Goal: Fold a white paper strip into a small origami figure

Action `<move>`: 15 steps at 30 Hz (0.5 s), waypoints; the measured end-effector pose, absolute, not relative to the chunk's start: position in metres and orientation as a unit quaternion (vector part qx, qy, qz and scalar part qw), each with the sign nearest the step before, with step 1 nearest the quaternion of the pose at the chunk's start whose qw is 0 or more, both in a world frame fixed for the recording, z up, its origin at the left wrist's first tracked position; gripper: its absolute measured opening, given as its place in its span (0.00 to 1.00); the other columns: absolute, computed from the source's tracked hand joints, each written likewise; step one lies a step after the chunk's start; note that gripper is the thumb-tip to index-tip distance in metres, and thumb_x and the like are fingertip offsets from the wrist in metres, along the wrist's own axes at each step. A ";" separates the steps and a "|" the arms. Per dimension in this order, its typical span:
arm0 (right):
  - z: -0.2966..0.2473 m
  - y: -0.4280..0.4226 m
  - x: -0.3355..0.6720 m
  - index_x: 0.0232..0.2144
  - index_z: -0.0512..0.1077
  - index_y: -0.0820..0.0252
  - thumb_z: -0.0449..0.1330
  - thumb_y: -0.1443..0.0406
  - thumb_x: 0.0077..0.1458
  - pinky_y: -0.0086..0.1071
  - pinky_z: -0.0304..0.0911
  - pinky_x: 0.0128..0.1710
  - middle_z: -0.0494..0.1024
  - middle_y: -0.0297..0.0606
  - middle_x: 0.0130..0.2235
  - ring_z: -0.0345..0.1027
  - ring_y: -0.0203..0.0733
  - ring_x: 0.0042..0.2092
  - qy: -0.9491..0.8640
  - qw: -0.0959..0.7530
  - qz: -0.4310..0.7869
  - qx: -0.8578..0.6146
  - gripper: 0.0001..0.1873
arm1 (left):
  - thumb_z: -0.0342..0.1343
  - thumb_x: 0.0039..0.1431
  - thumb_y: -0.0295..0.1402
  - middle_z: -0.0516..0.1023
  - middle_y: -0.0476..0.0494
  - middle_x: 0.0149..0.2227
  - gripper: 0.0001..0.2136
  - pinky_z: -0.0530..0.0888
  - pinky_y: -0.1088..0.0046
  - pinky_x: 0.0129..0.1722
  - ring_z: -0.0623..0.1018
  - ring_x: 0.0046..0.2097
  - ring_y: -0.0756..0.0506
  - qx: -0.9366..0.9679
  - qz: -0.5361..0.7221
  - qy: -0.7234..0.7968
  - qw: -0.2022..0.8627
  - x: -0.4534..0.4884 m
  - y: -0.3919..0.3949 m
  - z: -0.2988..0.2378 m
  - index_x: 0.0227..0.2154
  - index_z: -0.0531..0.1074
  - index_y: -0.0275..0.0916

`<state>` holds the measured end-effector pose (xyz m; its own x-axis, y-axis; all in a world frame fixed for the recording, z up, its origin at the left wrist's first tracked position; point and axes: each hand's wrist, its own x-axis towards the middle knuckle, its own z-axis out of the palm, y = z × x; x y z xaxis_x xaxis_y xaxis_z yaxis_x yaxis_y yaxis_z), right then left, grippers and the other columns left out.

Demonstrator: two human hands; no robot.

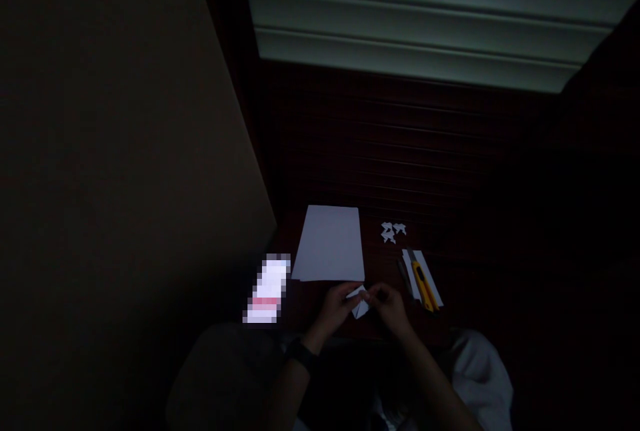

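A small piece of folded white paper [361, 309] is held between my two hands near the front edge of a dark table. My left hand [338, 304], with a dark band at the wrist, grips it from the left. From the right, my right hand [389, 306] pinches the paper's upper right part with its fingertips. Crease lines show on the paper. Just beyond my hands lies a white sheet or stack of paper [330, 244]. Three or so small folded paper figures [388, 234] sit at the back right of the table.
To the right, a yellow utility knife [423, 284] rests on white paper strips [433, 281], beside a dark slim object [405, 277]. A lit, blurred screen [269, 289] lies at the left. A wall [150, 151] rises on the left, with pale slats [425, 24] beyond the table.
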<state>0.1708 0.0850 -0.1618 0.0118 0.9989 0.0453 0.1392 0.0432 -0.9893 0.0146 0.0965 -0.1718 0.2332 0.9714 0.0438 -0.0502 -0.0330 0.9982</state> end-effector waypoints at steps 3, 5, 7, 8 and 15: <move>-0.161 0.083 0.171 0.24 0.70 0.61 0.61 0.57 0.45 0.28 0.57 0.29 0.71 0.33 0.25 0.62 0.37 0.29 -0.543 0.475 0.458 -0.520 0.12 | 0.56 0.50 0.36 0.75 0.39 0.44 0.16 0.68 0.66 0.46 0.73 0.45 0.42 0.578 0.442 0.415 0.546 0.012 0.097 -0.172 0.42 0.73 0.36; -0.160 0.083 0.171 0.25 0.70 0.61 0.62 0.57 0.45 0.28 0.57 0.29 0.71 0.33 0.25 0.62 0.37 0.29 -0.540 0.470 0.472 -0.514 0.12 | 0.57 0.49 0.35 0.76 0.39 0.43 0.15 0.69 0.66 0.45 0.74 0.45 0.41 0.590 0.433 0.413 0.542 0.011 0.097 -0.171 0.41 0.73 0.36; -0.158 0.082 0.170 0.24 0.70 0.61 0.61 0.56 0.45 0.27 0.56 0.28 0.71 0.33 0.25 0.62 0.36 0.28 -0.533 0.469 0.484 -0.512 0.13 | 0.57 0.49 0.34 0.76 0.40 0.42 0.15 0.69 0.65 0.45 0.74 0.44 0.41 0.593 0.430 0.413 0.541 0.011 0.097 -0.170 0.40 0.74 0.37; -0.158 0.082 0.170 0.24 0.70 0.61 0.61 0.56 0.45 0.27 0.56 0.28 0.71 0.32 0.24 0.61 0.36 0.27 -0.528 0.471 0.486 -0.513 0.13 | 0.57 0.49 0.34 0.77 0.40 0.42 0.15 0.70 0.65 0.44 0.75 0.44 0.41 0.592 0.431 0.415 0.540 0.011 0.096 -0.170 0.40 0.74 0.37; -0.164 0.084 0.166 0.23 0.69 0.62 0.60 0.57 0.46 0.28 0.56 0.27 0.70 0.33 0.24 0.61 0.36 0.27 -0.512 0.495 0.447 -0.541 0.12 | 0.56 0.50 0.34 0.76 0.41 0.43 0.14 0.69 0.65 0.45 0.74 0.44 0.41 0.592 0.424 0.411 0.549 0.012 0.096 -0.168 0.41 0.74 0.37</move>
